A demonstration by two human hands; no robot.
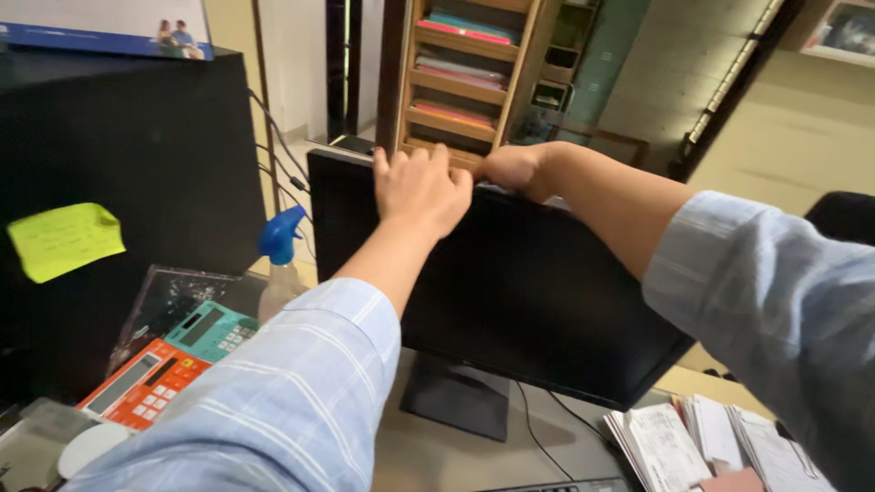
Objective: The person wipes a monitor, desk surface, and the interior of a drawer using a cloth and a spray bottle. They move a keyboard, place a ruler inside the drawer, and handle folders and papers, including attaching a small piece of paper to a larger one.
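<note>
While the black monitor [519, 292] stands tilted on its stand at the middle of the tabletop [447, 456], you have both hands up on its top edge. Your left hand [421, 189] lies flat over the upper rim, fingers together and curled toward the back; your right hand [512, 169] grips the same edge just beside it, closed on the rim. Behind the screen rises a wooden shelf rack [469, 73] of folders. Left of the monitor stands a spray bottle [281, 255] with a blue head, then a teal calculator [211, 332] and an orange calculator [144, 383] touching it. Stacked papers [711, 442] lie at lower right.
</note>
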